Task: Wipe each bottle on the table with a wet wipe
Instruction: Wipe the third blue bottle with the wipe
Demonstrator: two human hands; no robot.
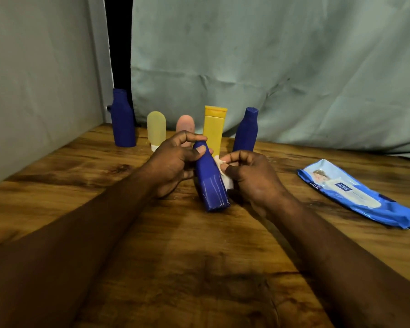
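Blue bottle point(211, 183) is in hand above the near middle of the wooden table point(199, 268), tilted, base toward me and cap pointing away; I cannot tell whether the base touches the wood. Pale streaks mark its lower body. My left hand point(173, 166) pinches it at the cap end, thumb on the near side of the neck and fingers curled over the top. My right hand point(253, 176) is curled round a bunched white wet wipe point(225, 176) and presses it against the bottle's right flank. Judgement: this is the wiping step on this one bottle, with the right side under treatment and the left side and base not evidently covered. Off to my right, well apart from the hands, the blue pack of wipes point(355, 192) lies flat. Farther back, five containers stand upright in a row: a tall dark-blue bottle point(123, 119) at the left, a pale yellow tube point(156, 130), a pink tube point(185, 125) partly hidden behind my left hand, a yellow bottle point(214, 129), and a second dark-blue bottle point(246, 131). Whether any of them has been wiped cannot be read from here. Behind the row hangs a grey-green cloth backdrop point(270, 67). Next move, as I judge it: turn the bottle in my left pinch so the wipe reaches the remaining faces, keeping the grip firm, since a wet surface may slip.
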